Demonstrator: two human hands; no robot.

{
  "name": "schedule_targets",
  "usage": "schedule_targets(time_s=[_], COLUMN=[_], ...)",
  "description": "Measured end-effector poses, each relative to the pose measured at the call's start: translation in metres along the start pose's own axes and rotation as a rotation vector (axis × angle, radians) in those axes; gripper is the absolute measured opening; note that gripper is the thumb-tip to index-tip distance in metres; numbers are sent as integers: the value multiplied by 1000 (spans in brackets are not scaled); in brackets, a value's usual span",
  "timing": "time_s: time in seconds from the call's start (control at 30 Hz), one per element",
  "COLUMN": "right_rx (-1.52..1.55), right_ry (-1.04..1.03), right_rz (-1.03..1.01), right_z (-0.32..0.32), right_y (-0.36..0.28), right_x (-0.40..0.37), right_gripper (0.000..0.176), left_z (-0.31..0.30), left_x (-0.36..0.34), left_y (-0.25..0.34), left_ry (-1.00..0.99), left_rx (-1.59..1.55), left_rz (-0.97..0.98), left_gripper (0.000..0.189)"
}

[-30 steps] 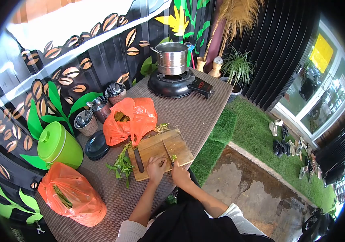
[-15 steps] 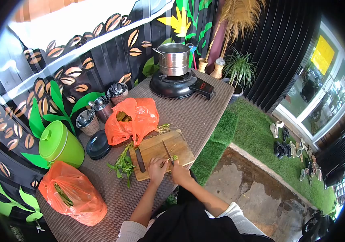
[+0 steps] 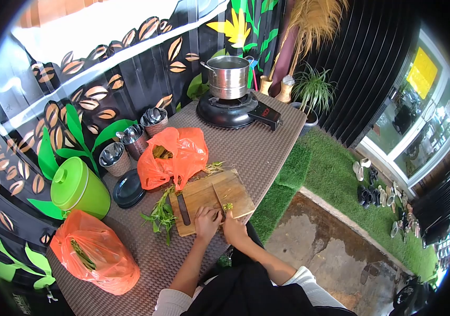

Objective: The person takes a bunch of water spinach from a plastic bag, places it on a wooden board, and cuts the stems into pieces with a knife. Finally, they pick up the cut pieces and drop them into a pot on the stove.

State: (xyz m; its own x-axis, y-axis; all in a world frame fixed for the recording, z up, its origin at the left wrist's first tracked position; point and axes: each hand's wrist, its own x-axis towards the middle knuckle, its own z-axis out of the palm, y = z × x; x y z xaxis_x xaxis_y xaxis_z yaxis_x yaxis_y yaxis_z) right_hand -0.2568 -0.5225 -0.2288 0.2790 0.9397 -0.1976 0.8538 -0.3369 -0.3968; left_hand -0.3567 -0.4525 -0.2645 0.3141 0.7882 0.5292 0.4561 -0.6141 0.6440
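A wooden cutting board (image 3: pixel 198 196) with a dark slot lies near the table's front edge. Over its near edge my right hand (image 3: pixel 233 227) is closed around a knife (image 3: pixel 218 195), whose blade points away across the board. Just left of it, my left hand (image 3: pixel 207 220) has its fingers curled together; what they pinch is too small to name. A few chopped green bits (image 3: pixel 227 206) lie beside the knife. Leafy green stems (image 3: pixel 161 213) spread at the board's left side. Behind the board sits an open orange plastic bag (image 3: pixel 183 158) with greens inside.
A metal pot (image 3: pixel 228 79) stands on a black portable stove (image 3: pixel 225 111) at the back. Left are cutlery cups (image 3: pixel 114 159), dark plates (image 3: pixel 129 188), a green lidded container (image 3: pixel 79 188) and another orange bag (image 3: pixel 98 258). The table edge (image 3: pixel 275 179) runs along the right.
Both hands have shifted very slightly, staying close together at the board's near edge. The green bits by the knife show a little more clearly.
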Motion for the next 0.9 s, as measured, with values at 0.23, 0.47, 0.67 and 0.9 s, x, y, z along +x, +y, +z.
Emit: schedule_targets(time_s=[0.23,0.47,0.67,0.9], right_rx=[146,53,104,24], right_ry=[-12,2,-76,-23], right_rz=[-44,124,41,59], right_z=[-6,-3,-8,-4], right_y=[17,-6,5,-11], right_x=[27,-3,19,-5], right_gripper=[35,31,36,36], left_z=[6,1,3,0], left_x=[2,6,-1,-3], left_y=[-11,-8,-11,-10], left_ry=[-20,-73,26,-63], left_rx=[-197,-242,-133,-148], left_rz=[-165,-379,-87,-169], left_gripper=[9,10,10,10])
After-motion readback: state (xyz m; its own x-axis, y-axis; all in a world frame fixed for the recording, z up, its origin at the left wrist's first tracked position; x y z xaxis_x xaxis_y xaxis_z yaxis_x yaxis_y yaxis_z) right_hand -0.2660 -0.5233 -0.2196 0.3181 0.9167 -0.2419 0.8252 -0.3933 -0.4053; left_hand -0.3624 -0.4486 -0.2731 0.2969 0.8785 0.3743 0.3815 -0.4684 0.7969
